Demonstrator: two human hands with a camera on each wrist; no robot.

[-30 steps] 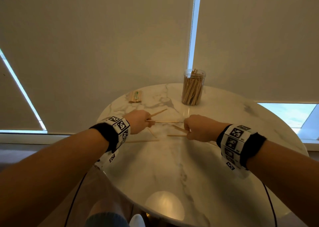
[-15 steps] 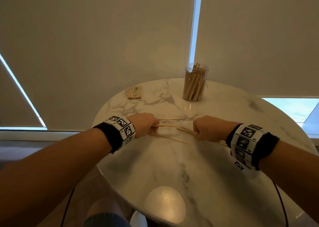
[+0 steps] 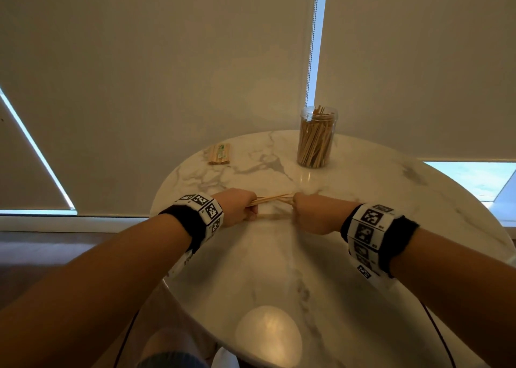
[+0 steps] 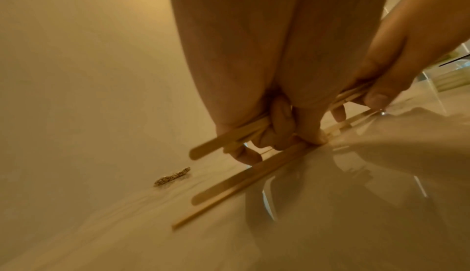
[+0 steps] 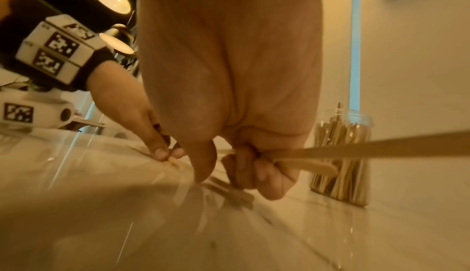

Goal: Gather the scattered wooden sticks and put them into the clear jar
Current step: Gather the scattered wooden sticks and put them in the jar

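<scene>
Gathering was under way: the left hand (image 3: 237, 207) and right hand (image 3: 314, 212) each gripped sticks (image 3: 272, 199) on the table (image 3: 363, 297), well short of the jar (image 3: 317, 138). Next, probably lifting the bundle jarward.

A round white marble table (image 3: 363, 256) carries a clear jar (image 3: 317, 138) of wooden sticks near its far edge, a wrapped stick bundle (image 3: 219, 154) far left, and loose sticks (image 4: 244, 179) mid-table.

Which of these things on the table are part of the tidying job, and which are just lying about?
Part of the job:
wooden sticks, held by left hand and right hand
flat stick on the table
clear jar

Lying about:
wrapped bundle
</scene>
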